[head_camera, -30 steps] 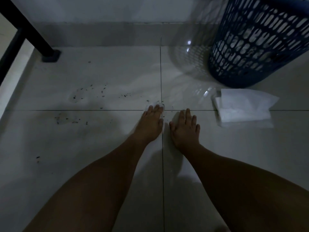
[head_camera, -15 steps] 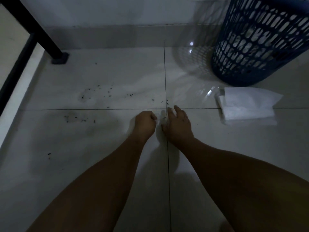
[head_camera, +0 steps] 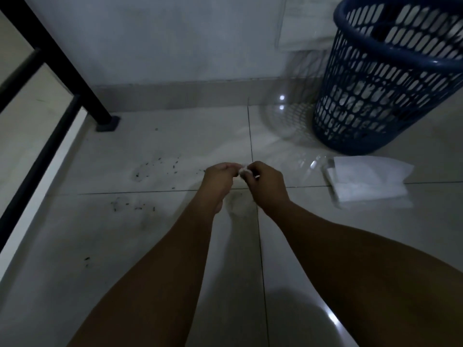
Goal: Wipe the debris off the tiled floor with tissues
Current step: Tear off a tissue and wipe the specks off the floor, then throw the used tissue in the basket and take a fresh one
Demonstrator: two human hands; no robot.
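My left hand (head_camera: 220, 177) and my right hand (head_camera: 265, 181) are raised just above the tiled floor (head_camera: 175, 246), close together over a tile joint. Between their fingertips they pinch a small crumpled white tissue (head_camera: 243, 170). Dark specks of debris (head_camera: 160, 166) lie scattered on the tile to the left of my hands, with a second patch of debris specks (head_camera: 132, 205) nearer to me. A stack of folded white tissues (head_camera: 368, 182) lies on the floor to the right.
A blue perforated plastic basket (head_camera: 385, 78) stands at the back right against the wall (head_camera: 175, 46). A black metal frame leg (head_camera: 82, 83) slants down to a foot at the back left. A raised ledge (head_camera: 30, 146) runs along the left side.
My hands were flat on the floor, then curled together. Now they have lifted off the tile with a small wad of tissue pinched between them. The view has shifted slightly.
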